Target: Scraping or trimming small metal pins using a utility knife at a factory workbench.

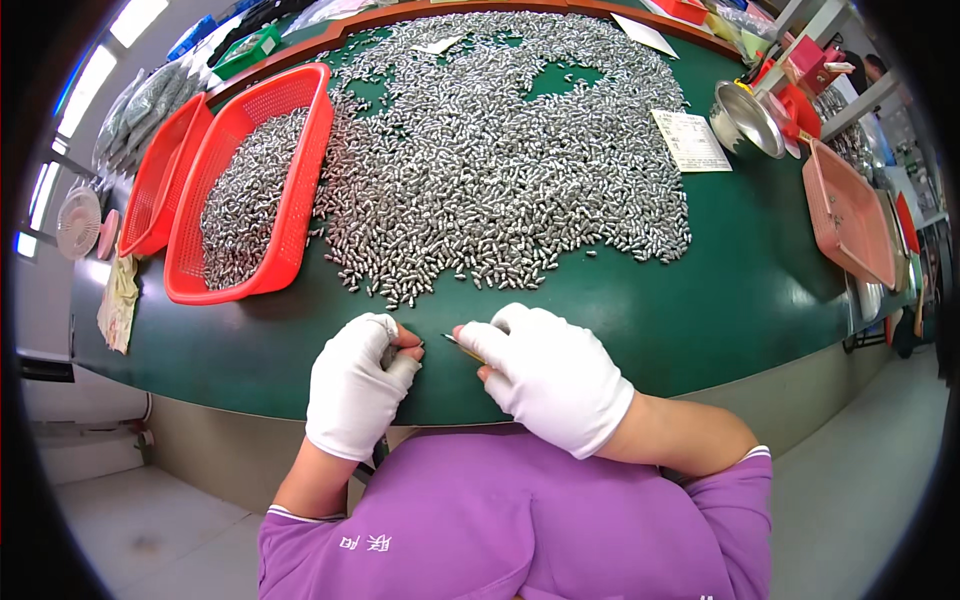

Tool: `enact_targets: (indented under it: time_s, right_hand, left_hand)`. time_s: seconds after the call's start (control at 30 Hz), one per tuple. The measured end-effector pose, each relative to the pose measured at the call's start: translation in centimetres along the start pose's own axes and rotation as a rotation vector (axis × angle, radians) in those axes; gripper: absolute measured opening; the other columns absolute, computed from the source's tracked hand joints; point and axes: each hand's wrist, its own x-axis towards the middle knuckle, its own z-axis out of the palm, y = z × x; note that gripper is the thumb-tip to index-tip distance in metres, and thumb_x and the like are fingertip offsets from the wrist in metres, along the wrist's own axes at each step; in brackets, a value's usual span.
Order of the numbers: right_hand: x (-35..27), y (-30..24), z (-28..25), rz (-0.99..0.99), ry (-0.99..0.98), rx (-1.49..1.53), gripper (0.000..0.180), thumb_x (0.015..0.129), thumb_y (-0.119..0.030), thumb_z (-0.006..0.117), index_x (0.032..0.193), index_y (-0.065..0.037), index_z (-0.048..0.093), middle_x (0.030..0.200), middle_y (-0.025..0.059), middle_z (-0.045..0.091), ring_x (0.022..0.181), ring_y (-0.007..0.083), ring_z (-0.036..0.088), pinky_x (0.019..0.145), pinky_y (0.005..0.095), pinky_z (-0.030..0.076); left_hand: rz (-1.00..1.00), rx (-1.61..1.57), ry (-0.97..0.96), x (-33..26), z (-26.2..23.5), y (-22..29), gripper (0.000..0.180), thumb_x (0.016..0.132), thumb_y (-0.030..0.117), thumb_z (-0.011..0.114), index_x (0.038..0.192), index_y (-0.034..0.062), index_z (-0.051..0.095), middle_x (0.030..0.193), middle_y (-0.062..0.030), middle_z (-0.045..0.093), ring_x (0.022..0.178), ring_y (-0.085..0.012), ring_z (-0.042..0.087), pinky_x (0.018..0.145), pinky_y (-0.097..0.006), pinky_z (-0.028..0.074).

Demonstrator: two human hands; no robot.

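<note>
My left hand [352, 385], in a white glove with bare fingertips, is closed near the table's front edge. Small grey metal parts [388, 355] show between its fingers, partly hidden by the glove. Just to the right, my right hand [560, 375], gloved the same way, pinches a thin pointed tool [463, 348] with a yellowish shaft. Its dark tip points toward my left fingertips, with a small gap between. Beyond both hands spreads a wide heap of small silvery metal parts [500, 190].
Left of the heap stands a red perforated basket [318, 130] holding more parts, with another red basket [150, 215] beside it. A printed paper [692, 140], a steel bowl [745, 120] and a pink tray [850, 215] are on the right. A wooden ledge [330, 38] borders the green table [640, 310].
</note>
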Motion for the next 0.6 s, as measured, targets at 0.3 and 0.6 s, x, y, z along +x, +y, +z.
enact_targets:
  time_s: [0.3, 0.6]
  right_hand:
    - [0.9, -0.4, 0.7, -0.098, 0.021, 0.145, 0.016, 0.085, -0.013, 0.059, 0.100, -0.008, 0.058, 0.088, 0.0130, 0.056, 0.078, 0.0325, 0.062, 0.063, 0.0434, 0.054]
    - [1.6, 0.2, 0.6, -0.108, -0.024, 0.209, 0.014, 0.083, -0.012, 0.059, 0.097, -0.009, 0.060, 0.086, 0.0137, 0.057, 0.079, 0.0334, 0.062, 0.066, 0.0434, 0.053]
  left_hand:
    - [-0.015, -0.004, 0.012, 0.2, -0.1, 0.1, 0.014, 0.073, -0.002, 0.074, 0.081, 0.0020, 0.063, 0.072, -0.0054, 0.055, 0.060, -0.0142, 0.052, 0.058, -0.028, 0.044]
    - [-0.051, 0.002, -0.004, 0.3, 0.0, 0.2, 0.014, 0.073, -0.001, 0.074, 0.080, 0.0024, 0.063, 0.070, -0.0064, 0.056, 0.060, -0.0155, 0.053, 0.058, -0.029, 0.045]
